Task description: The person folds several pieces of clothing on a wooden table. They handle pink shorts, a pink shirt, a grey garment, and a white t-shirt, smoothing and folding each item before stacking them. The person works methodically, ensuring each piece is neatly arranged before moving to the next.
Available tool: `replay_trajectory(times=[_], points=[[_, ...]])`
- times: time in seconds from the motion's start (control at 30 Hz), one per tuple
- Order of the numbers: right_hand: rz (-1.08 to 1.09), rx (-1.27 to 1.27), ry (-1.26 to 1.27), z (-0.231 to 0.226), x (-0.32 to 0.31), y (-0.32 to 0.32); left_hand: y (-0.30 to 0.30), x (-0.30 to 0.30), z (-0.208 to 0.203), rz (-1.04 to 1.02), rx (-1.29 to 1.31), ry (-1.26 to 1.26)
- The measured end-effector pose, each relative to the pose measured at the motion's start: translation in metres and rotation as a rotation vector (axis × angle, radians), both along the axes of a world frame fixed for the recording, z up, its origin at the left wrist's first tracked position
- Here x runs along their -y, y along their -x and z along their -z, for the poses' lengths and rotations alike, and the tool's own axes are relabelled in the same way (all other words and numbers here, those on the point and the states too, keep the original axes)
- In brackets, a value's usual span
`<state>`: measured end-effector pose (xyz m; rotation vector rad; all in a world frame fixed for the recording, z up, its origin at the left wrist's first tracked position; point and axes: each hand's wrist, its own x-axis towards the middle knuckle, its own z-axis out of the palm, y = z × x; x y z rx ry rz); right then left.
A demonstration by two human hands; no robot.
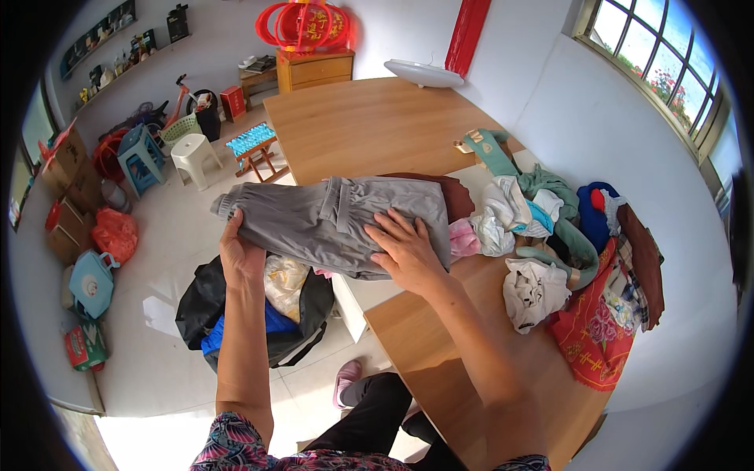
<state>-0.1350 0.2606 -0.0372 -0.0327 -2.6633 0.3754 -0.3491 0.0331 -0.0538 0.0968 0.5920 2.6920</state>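
Folded grey trousers (314,228) stretch across the front of me, with a gathered elastic end at the left. My left hand (239,250) grips that end, its thumb on top and its other fingers hidden beneath the cloth. On the right half of the trousers my right hand (404,247) lies flat with its fingers spread. A dark brown cloth (459,198) shows from behind their right end, and a pink cloth (463,238) is beside it. Below my left hand, on the floor, an unzipped black bag (200,294) holds blue and pale wrapped things.
The wooden table (353,118) carries a heap of clothes at the right, including a white garment (534,294) and a red floral bag (597,345). Stools, among them a white stool (194,153), stand on the floor at the far left. A white wall borders the table's right side.
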Motion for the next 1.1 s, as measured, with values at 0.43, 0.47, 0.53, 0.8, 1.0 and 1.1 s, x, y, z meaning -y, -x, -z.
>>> replay_trajectory(times=[0.43, 0.47, 0.53, 0.8, 1.0, 1.1], points=[[0.058, -0.531, 1.917, -0.008, -0.044, -0.022, -0.119, -0.067, -0.031, 0.016, -1.643, 0.984], [0.113, -0.501, 1.771, -0.010, -0.041, -0.020, -0.121, -0.067, -0.028, -0.037, -1.626, 0.987], [0.183, -0.432, 1.562, -0.014, -0.033, -0.016, -0.119, -0.072, -0.025, -0.182, -1.620, 0.972], [0.334, -0.440, -0.102, -0.038, -0.016, -0.024, -0.092, -0.083, -0.024, -0.301, -1.861, 1.400], [0.251, 0.033, -0.172, 0.017, -0.027, -0.006, -0.084, -0.092, 0.003, -0.293, -1.729, 1.614], [0.324, -0.036, -0.001, 0.029, -0.040, -0.004, -0.076, -0.085, 0.017, -0.231, -1.633, 1.491]])
